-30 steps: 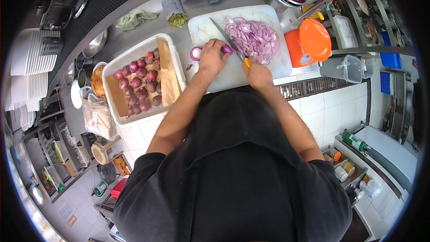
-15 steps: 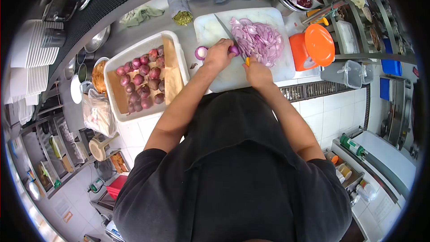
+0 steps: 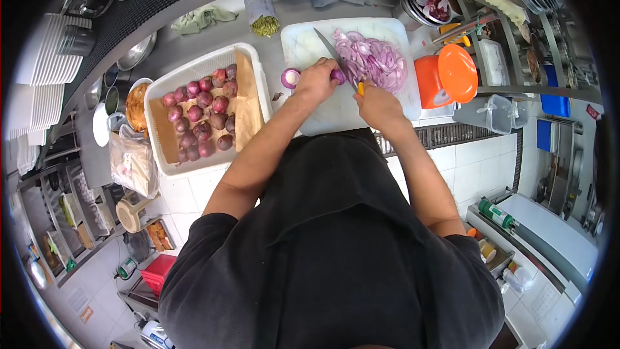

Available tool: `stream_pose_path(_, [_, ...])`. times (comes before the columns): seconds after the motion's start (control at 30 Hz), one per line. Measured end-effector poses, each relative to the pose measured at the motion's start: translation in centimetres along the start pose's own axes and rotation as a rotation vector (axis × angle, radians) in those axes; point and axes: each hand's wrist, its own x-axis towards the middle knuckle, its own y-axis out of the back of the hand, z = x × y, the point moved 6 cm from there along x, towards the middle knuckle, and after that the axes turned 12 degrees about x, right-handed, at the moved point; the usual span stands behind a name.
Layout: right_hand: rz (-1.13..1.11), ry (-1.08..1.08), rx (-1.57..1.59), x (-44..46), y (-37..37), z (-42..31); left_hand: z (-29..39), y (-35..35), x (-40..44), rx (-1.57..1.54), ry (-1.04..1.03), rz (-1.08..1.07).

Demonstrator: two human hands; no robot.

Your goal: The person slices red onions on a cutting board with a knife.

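On the white cutting board [image 3: 323, 119], my left hand [image 3: 316, 80] is closed on a purple onion piece [image 3: 337, 76]. My right hand [image 3: 380, 106] grips the yellow handle of a knife [image 3: 332, 50], whose blade points away from me, just right of that piece. A pile of sliced purple onion [image 3: 378, 58] lies to the right of the blade. A cut onion half [image 3: 290, 78] rests left of my left hand, its pale face showing.
A white crate [image 3: 152, 123] of whole purple onions stands left of the board. An orange container [image 3: 429, 81] with a tilted orange lid is to the right. Behind are a green cloth [image 3: 202, 19], a wrapped green bundle [image 3: 261, 13] and a metal pot [image 3: 413, 10].
The camera view has shifted slightly. My right hand and the knife handle have moved a little nearer to me, with the blade still beside the onion piece. My left hand keeps its hold.
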Motion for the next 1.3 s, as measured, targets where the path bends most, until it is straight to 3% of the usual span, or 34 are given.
stream_pose_path(0.2, [0.037, -0.105, 0.055, 1.2, -4.4, 1.1, 0.1, 0.1, -0.2, -0.011, 0.013, -0.019])
stream_pose_path(0.43, [0.014, -0.003, 0.002, -0.5, -0.5, -0.9, 0.0, 0.3, -0.1, 0.007, 0.029, -0.027])
stream_pose_path(0.57, [0.1, -0.08, 0.082, 1.8, -5.6, 1.4, -0.4, 0.0, -0.1, -0.017, 0.03, -0.036])
stream_pose_path(0.77, [-0.007, 0.01, 0.0, 0.1, -0.7, -1.1, -0.5, 0.0, -0.2, 0.029, 0.004, -0.018])
stream_pose_path(0.93, [0.074, -0.073, 0.073, 1.5, -6.0, 1.3, -0.1, 0.5, -0.4, 0.033, 0.005, -0.025])
stream_pose_path(1.03, [0.076, -0.05, 0.097, 2.3, -6.0, 2.0, 0.7, 1.3, -0.8, 0.09, -0.066, 0.063])
stream_pose_path(1.13, [0.102, 0.007, 0.1, 2.3, -5.0, 3.5, 1.4, 1.8, -0.7, 0.174, -0.301, 0.195])
stream_pose_path(1.23, [0.097, 0.0, 0.088, 1.3, -4.5, 4.7, 1.1, 1.8, 0.0, 0.271, -0.289, 0.151])
stream_pose_path(1.3, [0.096, -0.01, 0.084, 1.0, -4.5, 4.9, 0.6, 1.0, 0.4, 0.222, -0.041, -0.05])
